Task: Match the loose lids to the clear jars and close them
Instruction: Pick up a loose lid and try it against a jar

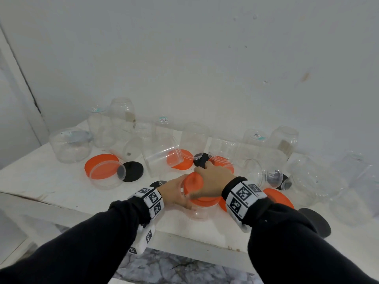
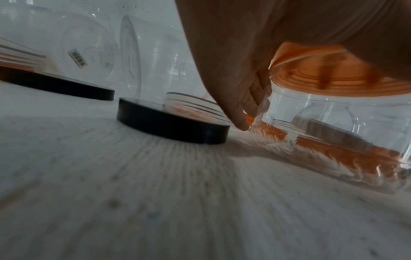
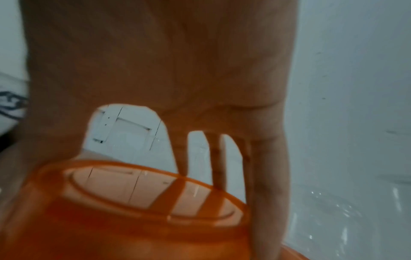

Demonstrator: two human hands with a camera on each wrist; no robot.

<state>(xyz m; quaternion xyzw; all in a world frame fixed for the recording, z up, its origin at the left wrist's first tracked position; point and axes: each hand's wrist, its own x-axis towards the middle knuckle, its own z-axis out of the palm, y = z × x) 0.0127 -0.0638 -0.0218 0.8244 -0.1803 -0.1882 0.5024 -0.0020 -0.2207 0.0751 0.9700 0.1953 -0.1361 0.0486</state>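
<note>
A low clear jar (image 1: 200,212) stands near the white table's front edge with an orange lid (image 1: 194,188) on its mouth. My left hand (image 1: 178,193) grips the jar's left side. My right hand (image 1: 209,177) lies over the lid, its fingers curled down round the rim. In the left wrist view the fingers (image 2: 235,109) press against the clear jar (image 2: 333,133), under the orange lid (image 2: 333,79). The right wrist view shows the orange lid (image 3: 144,211) under my right hand (image 3: 177,123), with the fingers spread along its far rim.
Several clear jars stand upside down along the wall, and one jar (image 1: 162,156) lies on its side. Loose orange lids (image 1: 101,166) (image 1: 281,198) and black lids (image 1: 132,171) (image 1: 315,221) lie around my hands. The table's front edge (image 1: 82,203) is close below.
</note>
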